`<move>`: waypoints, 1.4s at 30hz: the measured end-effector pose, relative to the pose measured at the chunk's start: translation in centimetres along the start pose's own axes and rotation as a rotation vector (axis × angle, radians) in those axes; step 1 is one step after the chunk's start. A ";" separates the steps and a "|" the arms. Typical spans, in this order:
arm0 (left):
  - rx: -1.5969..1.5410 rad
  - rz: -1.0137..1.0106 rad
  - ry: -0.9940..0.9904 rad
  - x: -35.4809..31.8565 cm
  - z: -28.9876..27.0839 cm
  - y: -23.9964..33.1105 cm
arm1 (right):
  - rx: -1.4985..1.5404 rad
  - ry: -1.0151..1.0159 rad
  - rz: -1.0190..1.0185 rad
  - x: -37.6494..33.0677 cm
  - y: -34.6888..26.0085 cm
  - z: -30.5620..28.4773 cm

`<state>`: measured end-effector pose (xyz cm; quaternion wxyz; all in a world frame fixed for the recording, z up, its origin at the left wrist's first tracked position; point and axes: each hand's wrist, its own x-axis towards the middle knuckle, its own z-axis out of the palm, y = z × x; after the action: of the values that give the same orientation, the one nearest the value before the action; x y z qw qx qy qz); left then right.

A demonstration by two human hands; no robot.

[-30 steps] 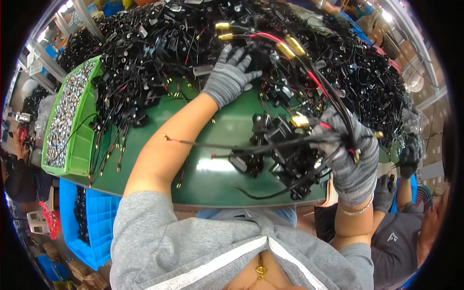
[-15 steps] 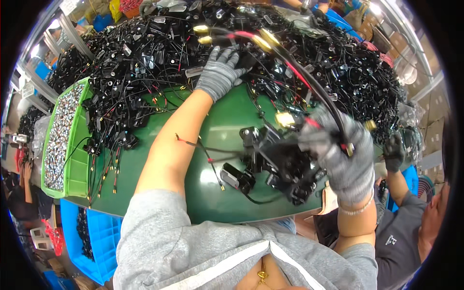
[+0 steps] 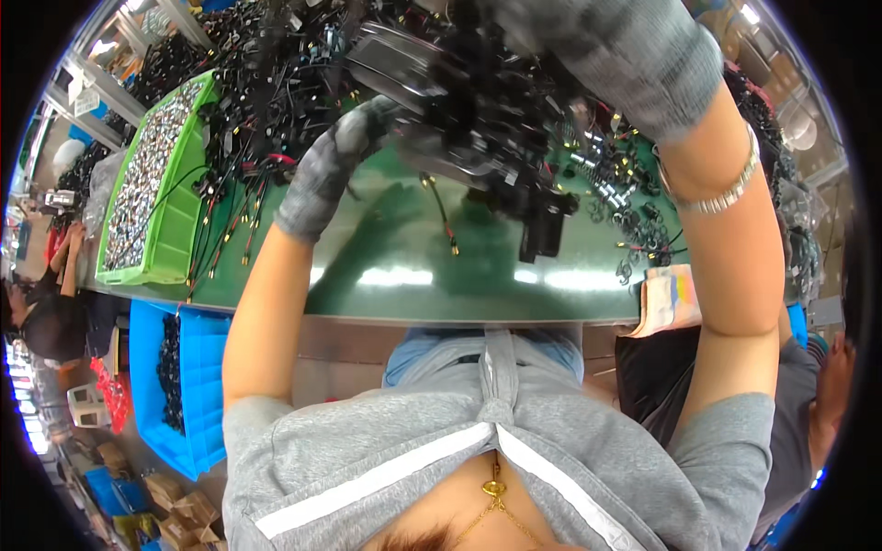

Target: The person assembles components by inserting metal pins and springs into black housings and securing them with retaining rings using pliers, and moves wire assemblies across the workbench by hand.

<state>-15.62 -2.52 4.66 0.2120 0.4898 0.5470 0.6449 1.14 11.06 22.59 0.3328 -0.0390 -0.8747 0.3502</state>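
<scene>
Pieces of shiny metal [image 3: 152, 179] fill a green bin [image 3: 175, 248] to the left of the left hand [image 3: 337, 165]; lower down, a blue crate [image 3: 204, 390] holds dark items. Between the bin and that hand lie leads [image 3: 213, 266] with gold-coloured tips, and a heap of black parts [image 3: 266, 92] spreads beyond it. Grey-gloved, the left hand has its fingers at the near-left side of a blurred bundle of black parts [image 3: 487, 151]; whether they grip it, I cannot tell. This bundle appears raised over the green table [image 3: 367, 298], between the two hands, which are apart. Above and to its right is the right hand [image 3: 629, 64], also gloved, its fingers blurred and partly cut off, so its hold cannot be told. Below this hand, silver fittings [image 3: 608, 191] lie scattered; nearer the person, a multicoloured cloth [image 3: 669, 298] rests at the table's edge.
</scene>
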 end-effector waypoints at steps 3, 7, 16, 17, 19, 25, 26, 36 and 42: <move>0.541 -0.011 -0.055 -4.3 -0.8 -2.0 | 0.038 -0.342 0.078 1.7 -0.8 -2.5; 0.919 0.160 -0.113 -6.3 1.4 -3.7 | 0.019 -0.250 0.068 0.7 -0.4 -0.1; 1.444 0.052 -0.622 2.5 3.1 -7.1 | -0.055 -0.083 0.137 -4.3 3.2 -6.6; 1.436 -0.095 -0.637 3.8 3.3 -6.2 | -0.051 -0.077 0.136 -4.7 3.4 -6.8; 1.492 -0.080 -0.536 6.5 3.2 -8.3 | -0.069 -0.061 0.142 -5.0 3.5 -7.2; 1.569 -0.153 -0.499 8.8 3.7 -4.8 | -0.135 -0.074 0.106 -3.9 2.8 -6.9; 1.443 -0.123 -0.458 7.7 3.9 -2.4 | -0.159 -0.066 0.103 -3.7 2.1 -6.7; 0.295 0.135 0.042 -5.5 -4.4 -1.4 | -0.224 -0.138 0.031 0.6 -4.4 0.2; 0.412 -0.106 0.386 -10.2 1.3 -1.5 | 0.265 -0.166 -0.130 1.8 2.9 7.2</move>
<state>-10.49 -9.68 -0.88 0.0334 0.3615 0.7216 0.5895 -5.15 9.55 17.88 0.2838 0.0912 -0.8460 0.4422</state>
